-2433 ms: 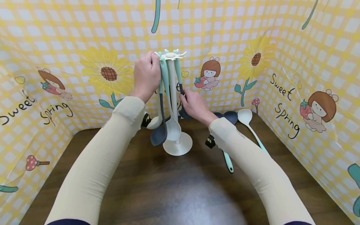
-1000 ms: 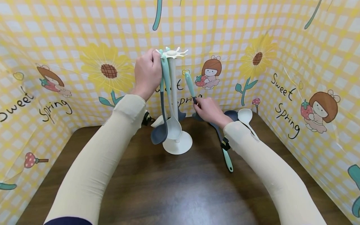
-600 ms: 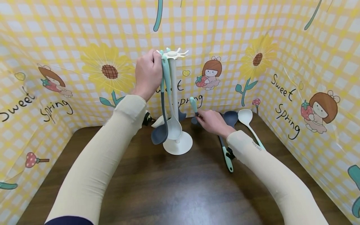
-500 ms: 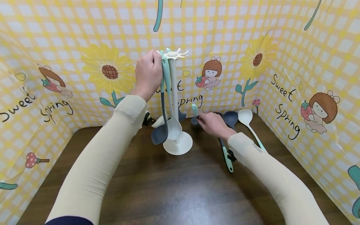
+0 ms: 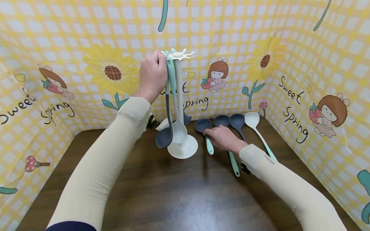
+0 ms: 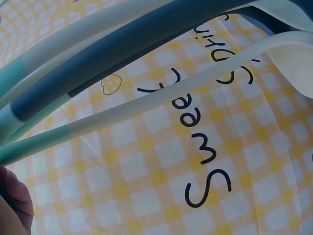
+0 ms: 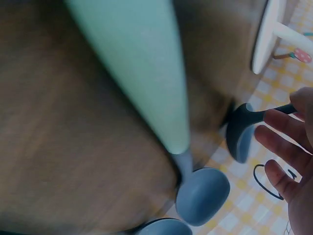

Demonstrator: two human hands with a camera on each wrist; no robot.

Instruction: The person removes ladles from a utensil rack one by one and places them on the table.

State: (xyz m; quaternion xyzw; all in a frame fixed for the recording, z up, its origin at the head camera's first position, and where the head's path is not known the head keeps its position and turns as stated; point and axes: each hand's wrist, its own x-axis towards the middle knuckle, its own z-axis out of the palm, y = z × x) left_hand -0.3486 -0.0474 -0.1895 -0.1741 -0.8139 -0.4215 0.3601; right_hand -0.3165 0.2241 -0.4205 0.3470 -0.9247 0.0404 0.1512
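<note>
My left hand [image 5: 153, 75], fingers curled, grips the top of the white utensil rack [image 5: 180, 86] beside the mint handles hanging there. Its fingers [image 6: 17, 196] show at the lower left of the left wrist view, below those handles. From the rack hang a dark grey ladle [image 5: 164, 137], a white ladle [image 5: 179, 132] and other utensils partly hidden behind them. My right hand [image 5: 224, 138] pinches a dark ladle [image 5: 203, 125] by its neck, low over the table right of the rack. In the right wrist view, this ladle's bowl [image 7: 239, 132] hangs from the fingertips.
Two dark ladles [image 5: 221, 120] [image 5: 237, 121] and a white one [image 5: 252, 119] lie in a row at the table's back right, handles toward me. One mint handle [image 5: 234, 164] lies under my right wrist. Checked cloth walls [image 5: 124, 29] enclose the brown table [image 5: 173, 192].
My right hand has taken the dark ladle off the rack and carried it right and down. Its handle has swung from upright toward me. My left hand has hardly moved.
</note>
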